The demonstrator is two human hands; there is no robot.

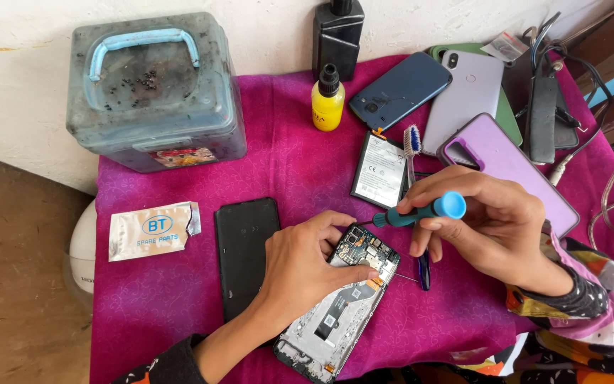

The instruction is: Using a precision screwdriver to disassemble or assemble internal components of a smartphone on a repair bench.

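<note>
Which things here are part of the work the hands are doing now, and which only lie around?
In use:
- left hand steadying the opened black phone with bare circuit board
- right hand holding the teal-handled screwdriver

Lying about:
- grey plastic box
- yellow bottle
- flat phone battery
- toothbrush
- black back cover
- lilac phone case
</note>
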